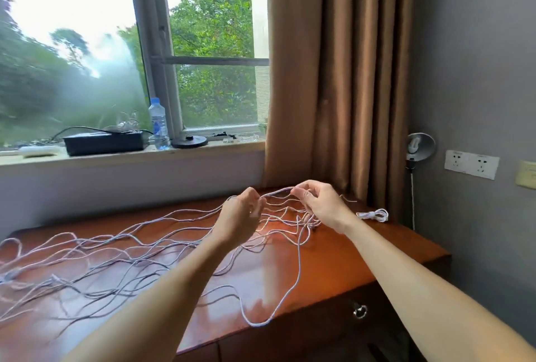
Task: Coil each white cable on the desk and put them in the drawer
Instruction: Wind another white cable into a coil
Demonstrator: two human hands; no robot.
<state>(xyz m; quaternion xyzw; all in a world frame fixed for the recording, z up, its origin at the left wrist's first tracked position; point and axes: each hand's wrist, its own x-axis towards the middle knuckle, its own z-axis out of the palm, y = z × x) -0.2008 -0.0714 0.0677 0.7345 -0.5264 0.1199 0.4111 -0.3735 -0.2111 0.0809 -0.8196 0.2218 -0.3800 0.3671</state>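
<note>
Your left hand [240, 212] and right hand [322, 205] each pinch the white cable [277, 192] with curled fingers. A short span runs left to right between them, above the surface [362, 254] near its back edge. The slack seems to trail toward the left edge, nearer your left hand.

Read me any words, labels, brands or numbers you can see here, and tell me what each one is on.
Nothing here can be read.
Water bottle: blue label, print too blurred to read.
Wall socket plate: small marks above the sockets, too small to read.
Yellowish plate at the right edge: faint marks, unreadable.
</note>
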